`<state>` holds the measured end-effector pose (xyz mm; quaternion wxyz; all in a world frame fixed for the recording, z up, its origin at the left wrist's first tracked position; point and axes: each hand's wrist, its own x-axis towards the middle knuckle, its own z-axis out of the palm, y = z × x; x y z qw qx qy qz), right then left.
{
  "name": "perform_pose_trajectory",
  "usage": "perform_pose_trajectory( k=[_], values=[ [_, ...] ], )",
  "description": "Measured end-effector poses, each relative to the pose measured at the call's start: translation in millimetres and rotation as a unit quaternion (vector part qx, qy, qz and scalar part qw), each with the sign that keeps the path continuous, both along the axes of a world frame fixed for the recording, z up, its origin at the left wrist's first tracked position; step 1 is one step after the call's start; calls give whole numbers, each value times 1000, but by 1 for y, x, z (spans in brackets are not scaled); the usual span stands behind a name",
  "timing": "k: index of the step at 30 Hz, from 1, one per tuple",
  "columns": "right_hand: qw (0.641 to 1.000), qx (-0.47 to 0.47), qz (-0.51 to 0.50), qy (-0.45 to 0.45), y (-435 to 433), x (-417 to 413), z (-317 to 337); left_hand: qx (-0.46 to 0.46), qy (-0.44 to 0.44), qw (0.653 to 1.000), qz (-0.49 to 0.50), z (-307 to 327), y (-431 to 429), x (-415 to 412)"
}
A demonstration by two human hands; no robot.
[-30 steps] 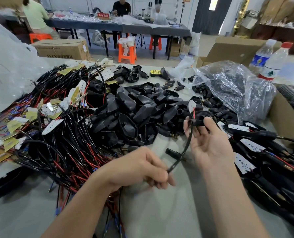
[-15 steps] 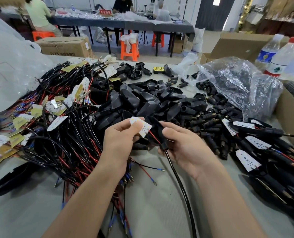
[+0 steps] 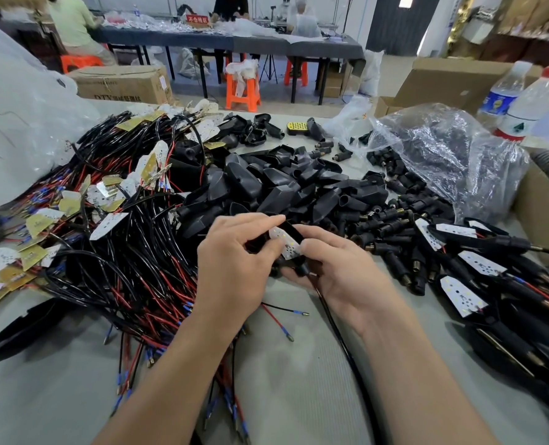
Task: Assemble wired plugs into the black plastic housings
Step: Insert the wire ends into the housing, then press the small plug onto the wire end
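My left hand (image 3: 234, 261) and my right hand (image 3: 337, 271) meet at the table's middle around one black plastic housing (image 3: 291, 229). A small white LED board (image 3: 286, 244) sits at the housing's opening, pinched between the fingers of both hands. My right hand cups the housing from below. A black cable (image 3: 340, 335) runs from it down toward me across the table. A pile of loose black housings (image 3: 266, 187) lies just beyond my hands. Wired boards with red and black leads (image 3: 116, 245) are heaped on the left.
Assembled units with white boards (image 3: 478, 274) lie on the right. Black plug connectors (image 3: 392, 223) are scattered beside a clear plastic bag (image 3: 443, 155). Two water bottles (image 3: 523, 104) stand at the far right. Cardboard boxes and people at a long table fill the background.
My hands came together from apart: the left let go of the cable end, took the white board, and both hands now press the board against the housing.
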<state>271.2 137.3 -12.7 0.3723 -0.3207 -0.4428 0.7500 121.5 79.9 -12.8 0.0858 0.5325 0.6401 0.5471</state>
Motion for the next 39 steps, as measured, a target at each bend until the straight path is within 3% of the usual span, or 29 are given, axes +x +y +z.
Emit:
perform_pose_trajectory(
  k=[5,9,13,16,20,22,24,26,28,30,31,33,36,39],
  values=[
    [1000,24,-8,5,-5,-8,-5,30,46,998,36,-1,1,-2],
    [999,42,-12,-17,-8,-9,-4,-63,-156,984,-58,2,5,0],
    [996,37,-48,-62,-9,-10,0,-88,-253,962,-55,0,7,0],
    [989,54,-34,-133,-6,-2,2,-72,-333,939,-45,2,7,-4],
    [958,107,104,-244,-2,30,11,-2,-399,917,10,6,9,-9],
    [936,163,50,-307,0,40,16,31,-415,909,35,8,8,-13],
    [880,243,-136,-385,6,42,18,34,-411,910,36,10,6,-18],
    [774,331,-326,-430,8,37,18,-13,-387,922,-14,10,4,-21],
    [670,408,-424,-453,8,34,17,-87,-341,928,-123,11,1,-21],
    [632,428,-453,-461,11,36,16,-159,-286,911,-249,8,-3,-19],
    [636,439,-445,-453,11,35,15,-194,-262,895,-304,7,-3,-17],
    [679,455,-407,-407,7,29,15,-268,-201,864,-375,4,-5,-13],
    [747,444,-340,-359,-4,9,12,-343,-126,839,-404,1,-7,-9],
    [871,363,-228,-243,-9,-2,13,-404,-74,818,-402,-1,-10,-7]
  ],
)
